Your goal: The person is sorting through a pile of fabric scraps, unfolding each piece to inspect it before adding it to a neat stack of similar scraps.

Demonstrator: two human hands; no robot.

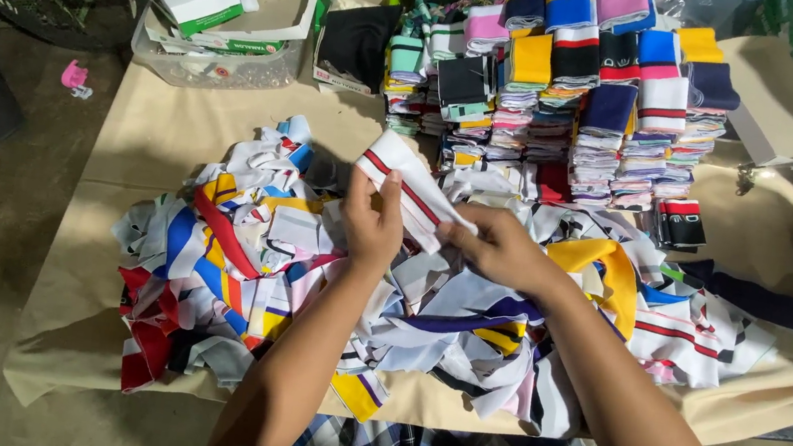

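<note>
Both my hands hold one white knitted cloth strip with a red and dark stripe (409,180) above a loose heap of coloured strips (251,256). My left hand (371,222) grips its lower left part, fingers up along the cloth. My right hand (501,248) pinches its right end. The heap spreads over a table covered in beige paper (141,126).
Neat stacks of folded striped strips (574,94) stand at the back of the table. A clear plastic tub with white boxes (207,38) sits at the back left, an open cardboard box (783,109) at the back right. A pink object (75,77) lies on the floor.
</note>
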